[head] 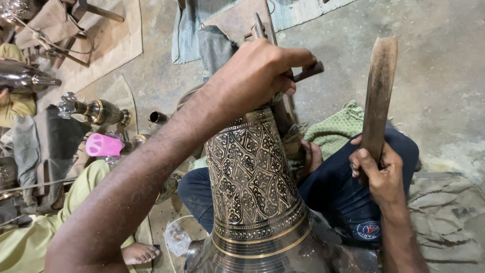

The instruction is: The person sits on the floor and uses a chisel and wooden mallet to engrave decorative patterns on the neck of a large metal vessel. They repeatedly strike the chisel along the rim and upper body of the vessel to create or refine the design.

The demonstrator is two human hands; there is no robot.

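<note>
Tall metal vase (252, 177), dark with dense engraved leaf-and-diamond pattern and gold bands near its flared base, stands upright between the person's knees, centre frame. Left hand (257, 73) closed around a thin metal chisel (308, 72), fist resting on the vase's top rim. Right hand (379, 169) gripped shut on a flat wooden mallet stick (379, 96), raised (well apart from the chisel). Green cloth (336, 129) just behind the vase; bare concrete floor (434, 65) to the right.
</note>
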